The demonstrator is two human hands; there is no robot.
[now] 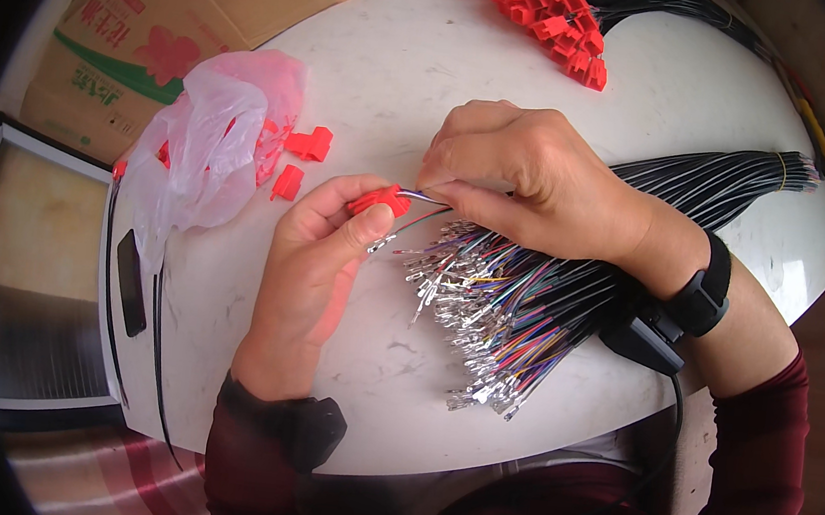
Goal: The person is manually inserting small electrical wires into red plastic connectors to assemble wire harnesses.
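Between the thumb and fingers of my left hand (318,243) is a red plastic connector housing (378,201). My right hand (522,174) pinches thin coloured wires (424,196) whose ends reach the housing; whether they sit inside it I cannot tell. A few loose wires with metal terminals (381,244) hang beside the housing. Under my right hand and wrist lies a thick bundle of black cables (579,295), its coloured wire ends tipped with silver crimp terminals (467,314) spread toward me. Two loose red housings (308,143) (288,183) lie left of my hands.
A pinkish-white plastic bag (209,141) with red pieces stands at the left. At the far edge lies a pile of red housings on black cables (548,20). A dark phone-like object (131,283) and black cord (159,352) lie left, near a cardboard box (144,38).
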